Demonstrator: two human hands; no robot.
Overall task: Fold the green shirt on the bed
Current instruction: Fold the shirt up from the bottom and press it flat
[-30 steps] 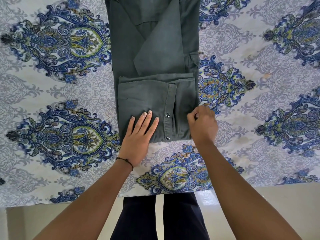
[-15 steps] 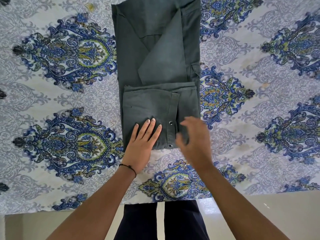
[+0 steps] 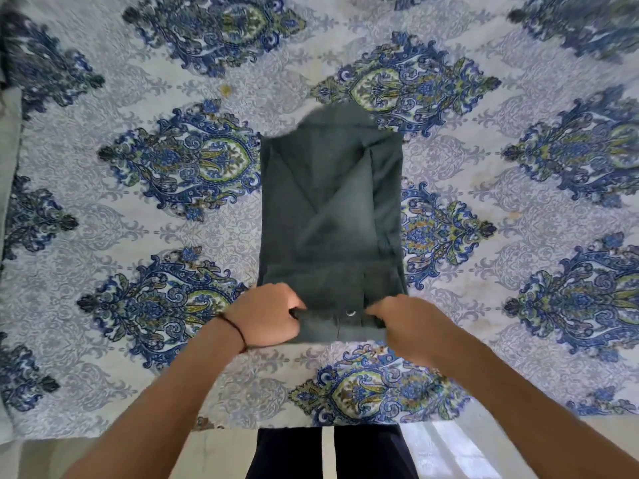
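Nearest you, at the lower centre of the frame, both of your hands are closed on the near end of the green shirt (image 3: 332, 216): your left hand (image 3: 266, 314) pinches the left corner of the doubled-over hem and your right hand (image 3: 403, 321) pinches the right corner, with a snap button (image 3: 351, 312) showing between them. From that grip the shirt runs straight away from you toward the top of the frame, its long axis up and down the picture, its sleeves already turned inward into a narrow strip and the collar end farthest off, just above centre. Both hands sit level on the same edge, so neither is nearer the far end; the next fold, as I judge it, carries this near edge forward along that axis, and the thing to watch is keeping the two corners even so the strip does not skew. Under the shirt lies the bedsheet (image 3: 166, 236), white with blue and green medallions, flat and smooth, with open sheet on either side and beyond the collar. The view is slightly blurred.
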